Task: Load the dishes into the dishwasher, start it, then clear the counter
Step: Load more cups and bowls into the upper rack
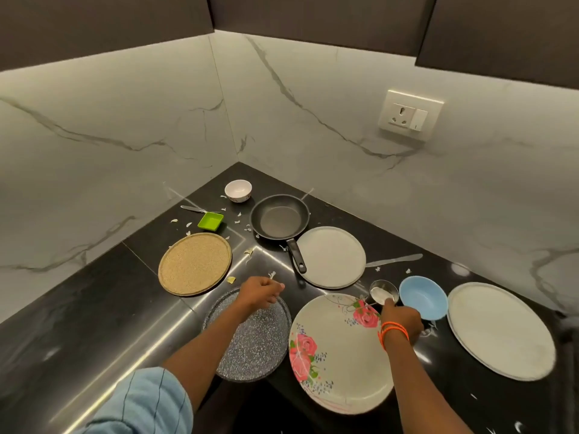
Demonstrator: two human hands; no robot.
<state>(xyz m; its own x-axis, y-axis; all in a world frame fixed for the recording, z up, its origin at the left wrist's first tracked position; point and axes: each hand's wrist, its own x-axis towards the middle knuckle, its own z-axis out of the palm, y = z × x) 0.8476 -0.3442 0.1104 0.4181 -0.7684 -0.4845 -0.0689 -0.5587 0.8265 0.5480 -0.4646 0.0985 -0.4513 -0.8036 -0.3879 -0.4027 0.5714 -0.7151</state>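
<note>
Dishes lie spread over the black corner counter (94, 308). My left hand (260, 292) hovers at the far rim of a grey speckled plate (250, 343), its fingers curled round small white scraps. My right hand (402, 321) grips a small steel cup (383, 291) between a floral plate (335, 352) and a blue bowl (426, 296). Further back stand a black frying pan (280, 219), a pale plate (333, 258), a tan round plate (194, 263), a green square dish (210, 221) and a white bowl (238, 190).
A large pale plate (501, 330) lies at the far right. One knife (393, 260) rests behind the blue bowl, another (192, 208) by the green dish. White peel scraps (239, 218) dot the counter. A wall socket (410, 114) sits on the marble backsplash. No dishwasher shows.
</note>
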